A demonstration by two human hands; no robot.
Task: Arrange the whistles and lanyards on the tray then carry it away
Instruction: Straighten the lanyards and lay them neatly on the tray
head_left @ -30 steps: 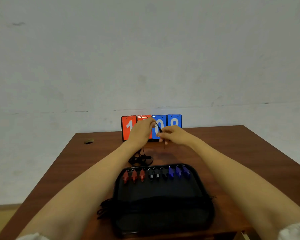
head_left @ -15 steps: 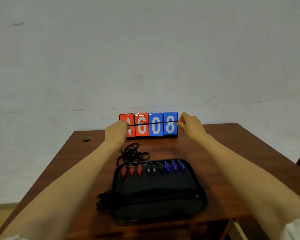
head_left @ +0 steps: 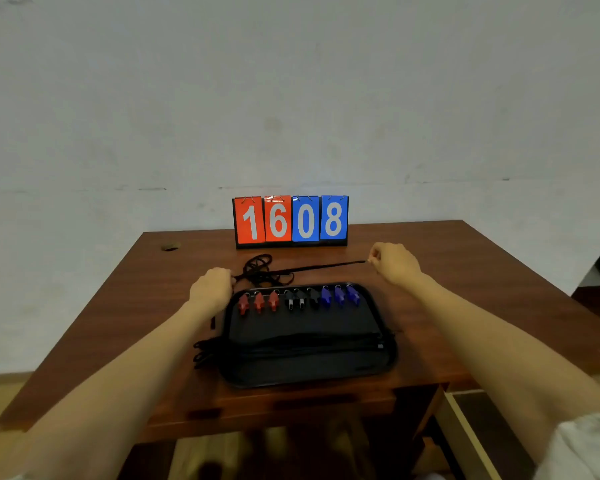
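Nine whistles (head_left: 300, 299) line the far rim of the tray (head_left: 388, 358), near the bench's (head_left: 465, 289) front edge; laid lanyards (head_left: 309, 344) cross its middle. Just beyond, left hand (head_left: 210, 289) and right hand (head_left: 394, 263) fingers pinch one stretched lanyard (head_left: 319, 268). A tangle (head_left: 260, 271) remains before the scoreboard (head_left: 291, 220). Open bench either side.

A flip scoreboard (head_left: 291, 220) stands upright at the far edge of the brown wooden bench (head_left: 465, 271), close to the wall, its two red cards on the left reading 1 and 6 and its two blue cards on the right reading 0 and 8, all hung on small wire rings over a black base. Near the bench's far left corner is a small round hole (head_left: 169, 247). Behind rises a plain, scuffed grey-white wall (head_left: 291, 98), and tan floor (head_left: 0, 393) shows at the lower left.
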